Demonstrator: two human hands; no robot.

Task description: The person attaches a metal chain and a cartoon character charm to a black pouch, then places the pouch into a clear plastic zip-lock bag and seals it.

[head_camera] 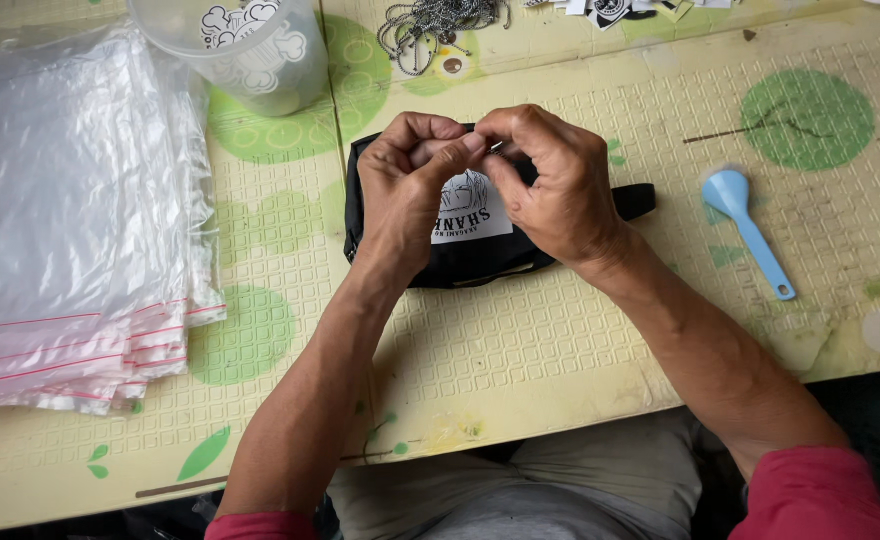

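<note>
A small black fabric pouch (480, 262) with a white label lies on the yellow-green mat (520, 340) in front of me. My left hand (405, 185) and my right hand (550, 180) meet above its top edge, fingertips pinched together on a tiny metal piece, probably the zipper pull. Both hands rest on the pouch and cover most of its upper half. What exactly sits between the fingertips is too small to make out.
A stack of clear zip bags (70, 220) with red strips lies at the left. A translucent plastic cup (250, 45) stands at the back, with a pile of metal ball chains (435, 25) beside it. A light blue plastic spoon (750, 225) lies at the right.
</note>
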